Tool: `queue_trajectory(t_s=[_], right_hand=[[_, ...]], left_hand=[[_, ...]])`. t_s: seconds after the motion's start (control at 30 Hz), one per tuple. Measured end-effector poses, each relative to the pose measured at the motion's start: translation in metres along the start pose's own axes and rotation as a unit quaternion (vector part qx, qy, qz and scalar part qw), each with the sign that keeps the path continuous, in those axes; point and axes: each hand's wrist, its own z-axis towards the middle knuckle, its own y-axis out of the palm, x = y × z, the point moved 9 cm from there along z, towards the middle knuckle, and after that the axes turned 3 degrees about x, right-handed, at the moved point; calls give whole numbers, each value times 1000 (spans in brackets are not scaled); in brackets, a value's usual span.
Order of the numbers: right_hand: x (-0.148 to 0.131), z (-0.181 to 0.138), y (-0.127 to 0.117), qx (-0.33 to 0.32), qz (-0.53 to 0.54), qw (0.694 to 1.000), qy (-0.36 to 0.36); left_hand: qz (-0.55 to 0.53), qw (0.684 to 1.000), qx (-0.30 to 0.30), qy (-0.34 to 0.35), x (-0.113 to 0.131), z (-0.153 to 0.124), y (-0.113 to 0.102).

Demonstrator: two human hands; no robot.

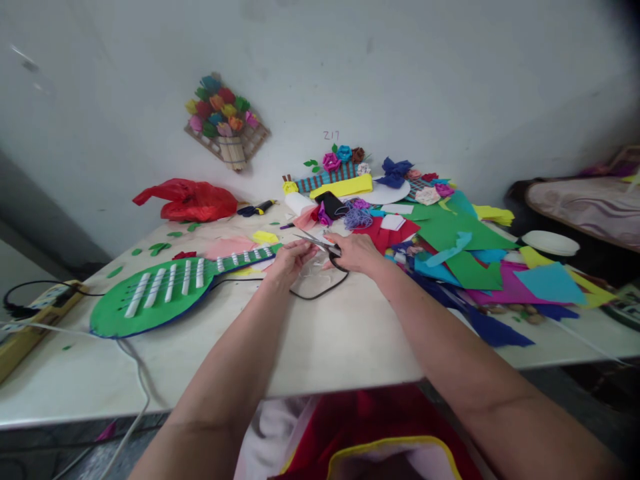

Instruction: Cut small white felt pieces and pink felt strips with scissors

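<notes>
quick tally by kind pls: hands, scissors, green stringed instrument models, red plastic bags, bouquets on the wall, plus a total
Hands: 2, left hand and right hand
Scissors: 1
Green stringed instrument model: 1
Red plastic bag: 1
Wall bouquet: 1
Total: 6

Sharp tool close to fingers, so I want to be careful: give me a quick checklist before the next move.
1. Scissors held in the right hand: ok.
2. Left hand well clear of the blades: not ok, its fingertips are close beside them.
3. What the left fingertips pinch, if anything: cannot tell, too small to make out.
4. Black cord away from the hands: not ok, it loops close by them.
5. Green paper guitar lying on the table: ok, neck end beside the left hand.
</notes>
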Motion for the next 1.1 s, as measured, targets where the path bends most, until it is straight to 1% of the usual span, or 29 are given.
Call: queue_trajectory(t_s=[0.17,0.4,0.5,0.6,0.67,0.7,0.73,0.8,0.87,0.9,0.93,1.0,1.1], right_hand=[[-1,0,-1,9,9,1000,-11],[-4,3,1,4,26,1000,1],[5,4,4,5,82,996,37],[20,5,13,19,183,979,90],[27,7,21,28,278,954,111],[30,8,26,31,335,934,122],[31,8,30,29,399,907,134],[30,8,37,22,518,841,157],[25,6,38,21,599,783,169],[22,5,37,21,625,761,171],[19,4,35,20,646,744,170],[14,2,34,15,672,721,167],[11,1,33,17,691,703,166]], left_hand=[[-5,1000,8,-3,1,-1,0],[-8,1000,16,-14,-3,3,-4],[-8,999,28,-13,-5,3,-6],[-3,999,47,-21,-7,2,-8],[4,998,50,-24,-7,1,-8],[7,998,49,-23,-7,1,-7],[9,998,50,-21,-6,1,-6],[7,999,51,-17,-5,0,-5],[3,999,52,-13,-4,-1,-4],[3,999,53,-13,-3,-2,-3],[5,999,52,-12,-3,-3,-2],[18,999,49,-11,-2,-4,0],[37,999,34,-7,-1,-6,3]])
